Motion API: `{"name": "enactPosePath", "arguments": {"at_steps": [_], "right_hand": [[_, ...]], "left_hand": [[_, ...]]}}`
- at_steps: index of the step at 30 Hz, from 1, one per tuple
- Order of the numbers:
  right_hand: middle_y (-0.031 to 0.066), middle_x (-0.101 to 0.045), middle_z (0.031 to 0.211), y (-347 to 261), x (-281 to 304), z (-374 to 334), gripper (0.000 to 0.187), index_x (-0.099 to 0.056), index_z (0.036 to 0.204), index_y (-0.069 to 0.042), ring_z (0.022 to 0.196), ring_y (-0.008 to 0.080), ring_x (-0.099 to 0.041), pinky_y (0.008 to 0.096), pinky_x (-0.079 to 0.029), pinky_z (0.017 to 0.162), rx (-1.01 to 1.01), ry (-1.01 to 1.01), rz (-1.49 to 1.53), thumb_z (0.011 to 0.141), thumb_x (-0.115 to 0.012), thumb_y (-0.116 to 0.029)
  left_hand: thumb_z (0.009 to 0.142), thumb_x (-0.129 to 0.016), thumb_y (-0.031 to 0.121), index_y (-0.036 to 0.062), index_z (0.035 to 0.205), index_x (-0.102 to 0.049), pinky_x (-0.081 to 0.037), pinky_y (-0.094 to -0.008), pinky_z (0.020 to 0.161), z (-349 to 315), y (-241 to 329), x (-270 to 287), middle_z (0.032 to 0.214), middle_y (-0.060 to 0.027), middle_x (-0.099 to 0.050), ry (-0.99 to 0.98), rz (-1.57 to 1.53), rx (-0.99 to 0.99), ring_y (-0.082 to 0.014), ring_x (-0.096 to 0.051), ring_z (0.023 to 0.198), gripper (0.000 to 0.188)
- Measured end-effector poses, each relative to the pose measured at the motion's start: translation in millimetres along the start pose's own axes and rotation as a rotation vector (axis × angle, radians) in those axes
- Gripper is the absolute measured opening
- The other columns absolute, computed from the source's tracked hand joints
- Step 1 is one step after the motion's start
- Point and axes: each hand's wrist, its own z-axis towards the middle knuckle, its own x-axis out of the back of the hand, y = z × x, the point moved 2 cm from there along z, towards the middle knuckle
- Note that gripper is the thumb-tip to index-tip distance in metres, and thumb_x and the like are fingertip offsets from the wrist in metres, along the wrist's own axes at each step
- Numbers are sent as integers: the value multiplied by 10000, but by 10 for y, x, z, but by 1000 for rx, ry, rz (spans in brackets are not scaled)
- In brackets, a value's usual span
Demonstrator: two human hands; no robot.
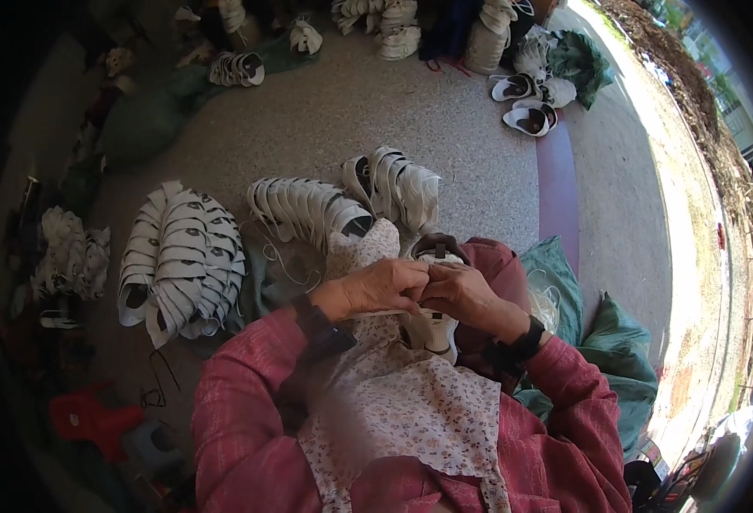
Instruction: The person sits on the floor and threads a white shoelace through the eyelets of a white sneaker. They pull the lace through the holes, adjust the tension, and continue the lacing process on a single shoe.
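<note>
A white and beige shoe upper [432, 335] with a dark brown lining lies on my lap, over the flowered apron [419, 402]. My left hand [385, 285] is closed in a pinch above its middle, fingertips meeting those of the other hand. A thin pale strand, perhaps a lace, runs below the left fingers; what they grip is hidden. My right hand [469, 295] bends its fingers closed over the upper from the right. Just beyond my knees, nested rows of white shoe uppers [304, 208] lie on the floor, with a shorter stack [402, 188] beside them.
To the left sits a large bundle of nested white uppers [184, 261]. Green sacks [620, 346] slump at my right. A red plastic object [90, 419] stands at lower left. More shoe stacks [398, 30] line the far side; loose white uppers [530, 118] rest at far right.
</note>
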Motion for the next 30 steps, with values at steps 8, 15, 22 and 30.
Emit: {"name": "enactPosePath", "arguments": {"at_steps": [8, 15, 22, 30], "right_hand": [[75, -612, 977, 133, 1199, -13, 110, -693, 879, -83, 952, 238, -618, 369, -470, 810, -170, 116, -680, 788, -712, -141], [169, -675, 1165, 382, 1091, -433, 284, -623, 1035, -15, 963, 279, -684, 382, -563, 823, -419, 240, 1641, 1036, -477, -259], [188, -636, 968, 1468, 2036, -1053, 152, -559, 1011, 70, 883, 298, -660, 478, -512, 1012, -207, 1045, 1822, 1016, -433, -13], [193, -626, 923, 2329, 3392, -3006, 187, -508, 1110, 102, 821, 310, -666, 534, -527, 992, -174, 1840, 1791, 1044, -394, -30]], "left_hand": [[759, -808, 173, 67, 877, -698, -490, -370, 810, -25, 181, -42, 929, -72, -574, 8, -4, 126, -256, -596, 937, 193], [805, -774, 174, 57, 860, -712, -468, -332, 828, 119, 113, -81, 954, -43, -534, -100, -174, 269, -198, -553, 935, 144], [805, -789, 202, 72, 897, -727, -420, -284, 893, 61, 177, 112, 1030, -11, -461, -304, -349, 361, -163, -493, 1023, 171], [790, -804, 213, 104, 1052, -754, -450, -318, 922, 260, 139, -7, 1099, -37, -481, -253, -262, 203, -188, -519, 1076, 288]]}}
